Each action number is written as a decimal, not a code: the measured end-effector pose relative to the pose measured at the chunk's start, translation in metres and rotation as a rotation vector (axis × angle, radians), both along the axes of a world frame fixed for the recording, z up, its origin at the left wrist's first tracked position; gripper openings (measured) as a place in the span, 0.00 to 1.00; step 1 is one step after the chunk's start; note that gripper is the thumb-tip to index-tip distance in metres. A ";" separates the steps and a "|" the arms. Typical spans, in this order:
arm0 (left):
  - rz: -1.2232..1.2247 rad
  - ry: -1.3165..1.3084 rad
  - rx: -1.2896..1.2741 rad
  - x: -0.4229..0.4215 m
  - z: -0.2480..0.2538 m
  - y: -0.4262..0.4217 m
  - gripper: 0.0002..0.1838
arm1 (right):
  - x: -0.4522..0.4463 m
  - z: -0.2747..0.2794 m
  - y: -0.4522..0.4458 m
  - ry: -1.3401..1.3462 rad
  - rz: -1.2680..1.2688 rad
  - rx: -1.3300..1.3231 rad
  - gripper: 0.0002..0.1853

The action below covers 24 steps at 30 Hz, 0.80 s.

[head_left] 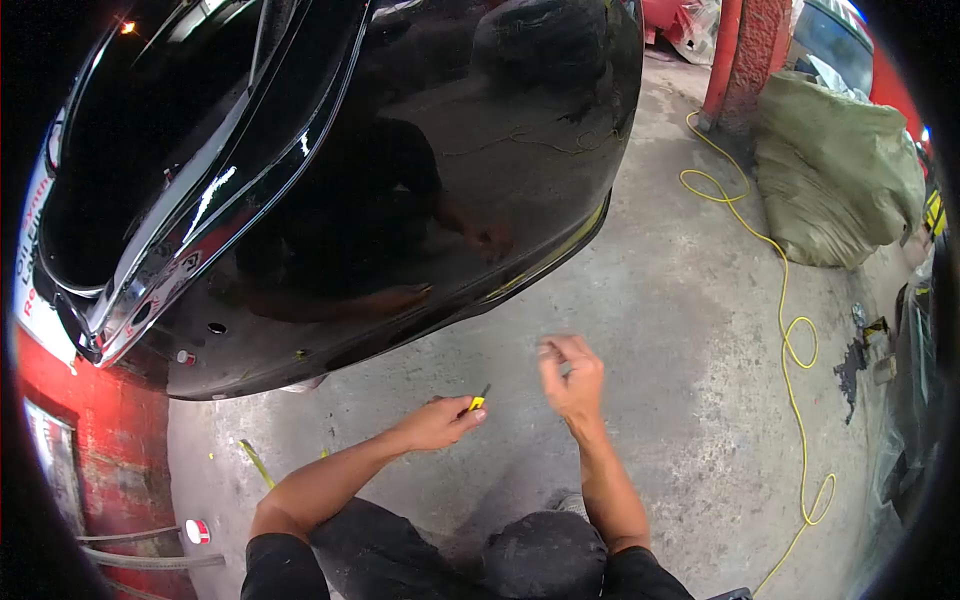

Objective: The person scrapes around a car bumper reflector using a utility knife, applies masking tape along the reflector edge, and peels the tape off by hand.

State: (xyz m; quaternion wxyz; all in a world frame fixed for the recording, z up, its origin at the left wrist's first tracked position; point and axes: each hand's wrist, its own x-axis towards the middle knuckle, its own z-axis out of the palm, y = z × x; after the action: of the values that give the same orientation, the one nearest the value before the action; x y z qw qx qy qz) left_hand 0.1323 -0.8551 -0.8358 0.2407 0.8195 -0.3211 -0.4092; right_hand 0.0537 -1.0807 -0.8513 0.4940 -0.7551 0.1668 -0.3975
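My left hand point(437, 424) is closed round a small yellow tool point(477, 403) with a dark, thin tip pointing up and away. To its right, my right hand point(572, 375) is raised over the concrete floor, its fingers curled and slightly blurred; whether anything small sits between them cannot be made out. Beyond both hands is a glossy black car panel point(400, 230), which reflects my arms. Neither hand touches the panel. A small round hole point(216, 328) shows near its lower left part.
A yellow hose point(784, 300) winds along the concrete floor point(670, 330) on the right. At the upper right stand a red pillar point(745, 60) and a green-covered bundle point(835, 170). A red-and-white container point(198, 531) lies lower left, near a yellow strip point(257, 464).
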 end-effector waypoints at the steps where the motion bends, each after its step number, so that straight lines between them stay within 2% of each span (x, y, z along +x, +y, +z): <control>1: -0.016 -0.037 0.035 -0.002 0.002 -0.002 0.21 | 0.004 0.003 0.005 0.059 0.091 -0.084 0.12; 2: -0.018 -0.040 0.045 -0.004 -0.001 -0.002 0.21 | 0.007 0.005 0.009 0.117 0.178 -0.169 0.13; 4: 0.098 -0.304 -0.342 -0.011 -0.007 -0.003 0.19 | 0.012 0.005 0.024 0.113 0.220 -0.089 0.14; 5: 0.091 -0.303 -0.337 -0.009 -0.007 -0.001 0.19 | 0.013 0.005 0.028 0.112 0.268 -0.019 0.16; 6: 0.232 -0.106 -0.304 -0.006 0.002 -0.002 0.19 | 0.009 0.004 0.031 0.112 0.262 -0.014 0.16; 7: 0.371 0.090 -0.268 -0.004 0.007 -0.003 0.19 | 0.002 0.002 0.035 0.183 0.401 0.073 0.16; 8: 0.364 0.088 -0.262 -0.003 0.008 -0.004 0.19 | -0.004 -0.001 0.039 0.251 0.539 0.161 0.17; 9: 0.364 0.079 -0.215 -0.001 0.008 -0.003 0.20 | -0.009 -0.004 0.044 0.246 0.534 0.169 0.17; 11: 0.359 0.068 -0.155 0.000 0.003 0.000 0.21 | -0.019 -0.010 0.054 0.234 0.835 0.329 0.18; 13: 0.370 0.331 -0.243 -0.001 -0.010 0.004 0.22 | -0.019 -0.028 0.057 0.248 0.786 0.294 0.18; 15: 0.320 0.313 -0.270 -0.008 -0.010 0.003 0.23 | -0.019 -0.039 0.049 0.250 0.736 0.261 0.18; 17: 0.277 0.300 -0.297 -0.013 0.002 0.004 0.25 | -0.018 -0.041 0.027 0.301 0.564 0.404 0.18; 19: -0.002 -0.104 -0.167 -0.015 0.017 0.006 0.26 | -0.009 -0.033 0.004 0.232 0.360 0.166 0.16; 21: -0.011 -0.083 -0.145 -0.011 0.014 0.013 0.27 | 0.006 -0.021 -0.014 0.050 0.285 -0.062 0.12; 22: -0.019 -0.063 -0.134 -0.009 0.014 0.016 0.27 | 0.012 -0.012 -0.026 0.050 0.283 -0.047 0.12; 24: -0.047 -0.114 -0.075 -0.008 0.015 0.019 0.27 | 0.025 0.010 -0.051 0.116 0.203 -0.618 0.14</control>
State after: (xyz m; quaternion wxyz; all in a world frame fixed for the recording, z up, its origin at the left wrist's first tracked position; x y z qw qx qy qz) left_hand 0.1247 -0.8360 -0.8205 0.2428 0.8241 -0.3685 -0.3550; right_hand 0.0784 -1.1314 -0.8416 0.2683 -0.9033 -0.0099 -0.3346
